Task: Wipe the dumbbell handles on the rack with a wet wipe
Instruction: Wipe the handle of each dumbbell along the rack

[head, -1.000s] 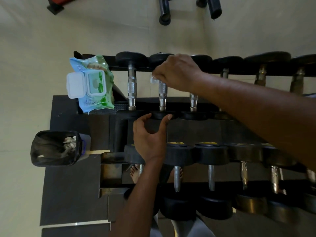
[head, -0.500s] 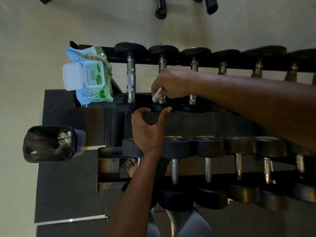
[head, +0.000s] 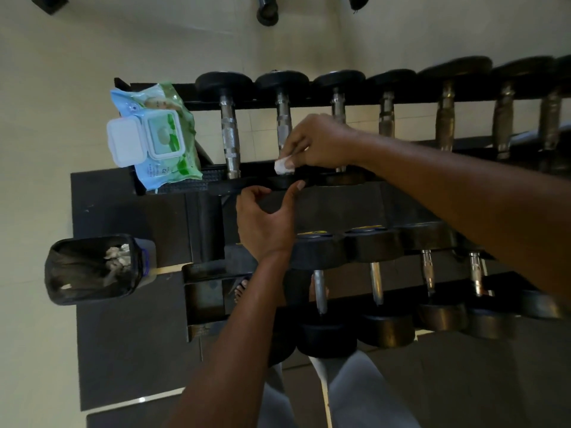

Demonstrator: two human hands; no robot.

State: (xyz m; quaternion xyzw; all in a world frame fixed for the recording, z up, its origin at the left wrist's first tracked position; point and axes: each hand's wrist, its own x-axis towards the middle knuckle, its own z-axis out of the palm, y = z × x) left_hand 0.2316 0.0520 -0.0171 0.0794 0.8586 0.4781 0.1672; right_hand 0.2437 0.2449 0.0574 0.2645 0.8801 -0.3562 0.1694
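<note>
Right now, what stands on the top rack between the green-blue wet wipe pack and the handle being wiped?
In the head view, one black-ended dumbbell with a knurled chrome handle stands between the pack and the wiped handle.

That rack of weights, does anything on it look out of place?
Only the wet wipe pack: it lies on the top shelf's left end, beside the first dumbbell, with its lid flipped open. The dumbbells sit in even rows.

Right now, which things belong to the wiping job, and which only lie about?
Job: wet wipe in right hand; second dumbbell handle; left hand on its near head; wipes pack.
Lying about: bin; lower-row dumbbells.
</note>
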